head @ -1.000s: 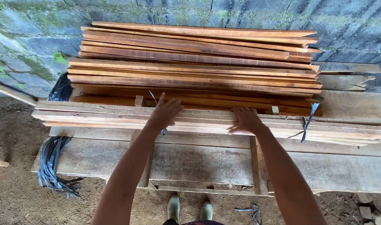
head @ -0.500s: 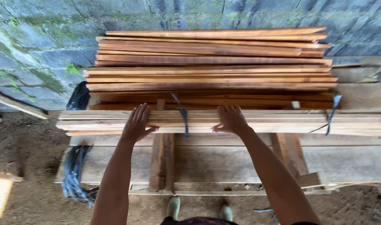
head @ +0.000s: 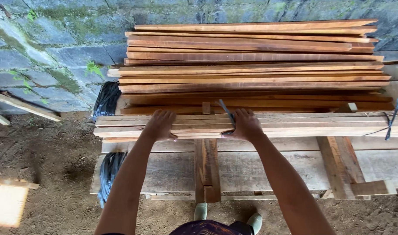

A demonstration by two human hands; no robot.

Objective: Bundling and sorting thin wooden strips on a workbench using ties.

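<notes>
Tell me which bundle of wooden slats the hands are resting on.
The near, paler bundle at the bench's front edge, tied with a dark strap. Left hand and right hand lie on it; the reddish stack behind sits untouched.

A rough wooden bench of wide grey planks fills the lower middle of the frame and stands on a bare dirt floor, with two upright cross pieces nailed to its front face. Directly on its top lies a bundle of pale thin slats running left to right across the middle of the frame, and behind it, toward the upper centre, a taller stack of reddish-brown boards. Black plastic sheeting hangs over the bench's left end, and on the floor at lower left lies a pale board.
</notes>
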